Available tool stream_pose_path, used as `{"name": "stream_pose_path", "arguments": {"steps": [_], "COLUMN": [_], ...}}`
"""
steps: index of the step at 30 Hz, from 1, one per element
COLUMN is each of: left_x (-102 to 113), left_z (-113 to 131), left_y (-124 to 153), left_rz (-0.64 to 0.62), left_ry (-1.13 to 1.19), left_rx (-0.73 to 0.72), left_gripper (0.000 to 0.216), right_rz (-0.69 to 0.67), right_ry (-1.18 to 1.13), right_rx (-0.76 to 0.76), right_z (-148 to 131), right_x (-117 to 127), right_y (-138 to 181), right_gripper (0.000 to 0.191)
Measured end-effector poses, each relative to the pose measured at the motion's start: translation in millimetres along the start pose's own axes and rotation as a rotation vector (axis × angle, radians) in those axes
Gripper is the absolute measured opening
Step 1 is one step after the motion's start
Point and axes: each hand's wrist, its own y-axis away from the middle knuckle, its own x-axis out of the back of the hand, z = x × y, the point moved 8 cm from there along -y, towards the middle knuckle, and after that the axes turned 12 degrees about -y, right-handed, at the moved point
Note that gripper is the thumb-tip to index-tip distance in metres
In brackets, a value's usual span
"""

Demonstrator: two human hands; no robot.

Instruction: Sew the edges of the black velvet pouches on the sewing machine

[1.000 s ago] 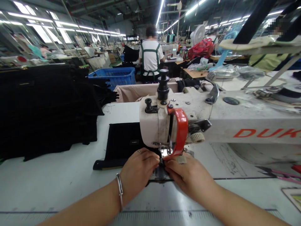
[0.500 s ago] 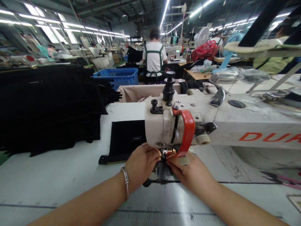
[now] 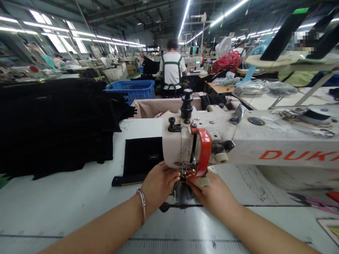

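Both hands pinch a small piece of dark grey fabric (image 3: 182, 192) under the needle area of the off-white industrial sewing machine (image 3: 238, 141), at the lower centre of the frame. The left hand (image 3: 158, 185), with a silver bangle (image 3: 142, 207) on its wrist and a thin ring on one finger, has its fingers curled and closed on the left edge of this fabric. The right hand (image 3: 212, 194) is closed on the right edge, just below the red curved plastic guard (image 3: 204, 152) of the machine head. The fingertips of the two hands almost meet in front of the needle; the needle itself is too small to see clearly.

The dark piece lies on the white worktable (image 3: 66, 204), touching the base of the machine. Behind the left hand, a flat black rectangular fabric panel (image 3: 141, 157) with a small label lies on the table. At the left of the frame stands a big stack of black cloth (image 3: 53, 127). Behind it, at the upper centre, is a blue plastic basket (image 3: 132, 90), and further back a person in a white shirt with green apron straps (image 3: 172, 68) sits facing away. At the lower right edge lie pink-handled scissors (image 3: 315, 201).
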Motion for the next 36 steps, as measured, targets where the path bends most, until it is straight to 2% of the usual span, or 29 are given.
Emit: {"name": "stream_pose_path", "arguments": {"steps": [24,31,36], "left_x": [-13.9,-9.4,-22.3], "left_z": [-11.8,-13.3,-22.9], "left_y": [3.9,6.4,13.1], "left_rz": [-0.014,0.044,-0.02], "left_ry": [-0.019,-0.005,0.027], "left_rx": [0.045,-0.006,-0.014], "left_gripper": [0.011,0.016,0.015], "right_rz": [-0.003,0.009,-0.01], "right_ry": [-0.064,-0.042,-0.016], "right_rx": [-0.106,-0.124,-0.106], "right_z": [11.4,5.0,1.6], "right_x": [-8.5,-6.0,-8.9], "right_y": [-0.5,-2.6,-1.8], "right_gripper": [0.014,0.01,0.015]}}
